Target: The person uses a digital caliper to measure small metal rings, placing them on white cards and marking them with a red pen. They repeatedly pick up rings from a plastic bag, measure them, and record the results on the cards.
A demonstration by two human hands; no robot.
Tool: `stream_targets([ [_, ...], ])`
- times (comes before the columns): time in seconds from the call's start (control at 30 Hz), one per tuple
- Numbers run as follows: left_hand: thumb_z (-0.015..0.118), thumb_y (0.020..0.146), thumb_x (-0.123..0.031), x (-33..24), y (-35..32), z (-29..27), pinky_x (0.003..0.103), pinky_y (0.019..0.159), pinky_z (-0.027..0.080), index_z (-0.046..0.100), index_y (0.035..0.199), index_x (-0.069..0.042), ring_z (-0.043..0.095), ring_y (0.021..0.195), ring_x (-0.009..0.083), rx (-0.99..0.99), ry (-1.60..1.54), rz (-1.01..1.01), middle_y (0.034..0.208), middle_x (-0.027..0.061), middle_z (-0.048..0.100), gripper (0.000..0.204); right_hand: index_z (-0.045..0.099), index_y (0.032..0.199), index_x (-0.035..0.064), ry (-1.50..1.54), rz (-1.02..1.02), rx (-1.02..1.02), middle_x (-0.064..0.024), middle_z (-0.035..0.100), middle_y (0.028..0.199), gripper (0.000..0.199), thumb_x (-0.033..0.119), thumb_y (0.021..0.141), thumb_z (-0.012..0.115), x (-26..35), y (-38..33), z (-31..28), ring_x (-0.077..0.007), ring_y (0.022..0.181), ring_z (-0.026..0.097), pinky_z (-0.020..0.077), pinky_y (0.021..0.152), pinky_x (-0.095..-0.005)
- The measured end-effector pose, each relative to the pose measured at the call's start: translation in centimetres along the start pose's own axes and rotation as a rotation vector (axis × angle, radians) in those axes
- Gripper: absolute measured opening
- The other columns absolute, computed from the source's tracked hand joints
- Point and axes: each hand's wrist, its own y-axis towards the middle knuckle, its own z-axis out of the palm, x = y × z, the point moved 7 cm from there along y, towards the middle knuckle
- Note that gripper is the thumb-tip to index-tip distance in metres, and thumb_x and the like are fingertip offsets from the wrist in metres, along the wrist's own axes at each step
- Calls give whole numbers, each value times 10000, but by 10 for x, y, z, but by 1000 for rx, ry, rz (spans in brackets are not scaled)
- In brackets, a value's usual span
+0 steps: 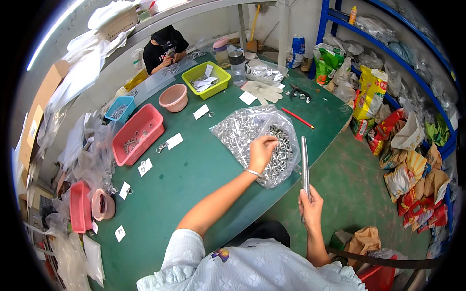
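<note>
A clear plastic bag (233, 127) full of metal rings lies on the green table in front of me, its opening toward the right. My left hand (262, 151) is over that opening, thumb and fingers pinched together just above the loose rings (282, 160). Whatever is between the fingertips is too small to make out. At the table's right edge, my right hand (311, 206) grips the lower end of a tapered metal ring mandrel (305, 162), which points upward and away. No ring can be made out on the mandrel.
Beyond the bag lie a red pencil (297, 118), a white glove (262, 92) and pliers (300, 92). Paper cards with rings (145, 167) line the left side, beside a pink bin (138, 135) and yellow-green basket (206, 80). Another person (165, 48) sits at the far end.
</note>
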Motion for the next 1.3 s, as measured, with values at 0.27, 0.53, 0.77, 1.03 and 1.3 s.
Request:
stream_targets([
  [0.27,447,962,-167,-26,-69,-67,299,861,514,499,1084,147,592,941,212,-16,-1113,-712,1037,178,579,341,558,1174,-32,-141,47,318,39,510,652,364,122,854,636,5,-15,45,-22,539,435,332,469,-175],
  [0.53,442,922,-49,-61,-122,-142,371,1053,359,355,1258,153,450,1222,309,-117,-1091,-436,1295,261,440,402,582,1093,-74,-405,-107,599,-45,615,773,329,65,805,663,15,-34,99,-76,652,521,434,604,-221],
  [0.77,555,861,-25,-84,-147,-179,368,1042,363,363,1297,91,417,1258,312,-147,-824,-243,1353,250,390,490,593,1066,-68,-515,-183,705,-124,643,821,312,46,787,669,29,-47,130,-96,686,545,452,643,-240],
  [1.03,581,827,32,-76,-166,-180,375,1012,394,460,1245,44,483,1201,289,24,-739,-281,1330,198,437,435,590,1055,-59,-588,-246,770,-148,613,783,293,32,786,664,45,-59,149,-132,649,537,450,616,-259],
  [1.3,622,820,-7,-58,-183,-186,347,946,442,547,1148,28,570,1057,228,-58,-658,-360,1119,148,595,338,588,1061,-44,-600,-244,809,-145,600,765,290,47,796,662,48,-66,160,-147,603,509,437,577,-271],
])
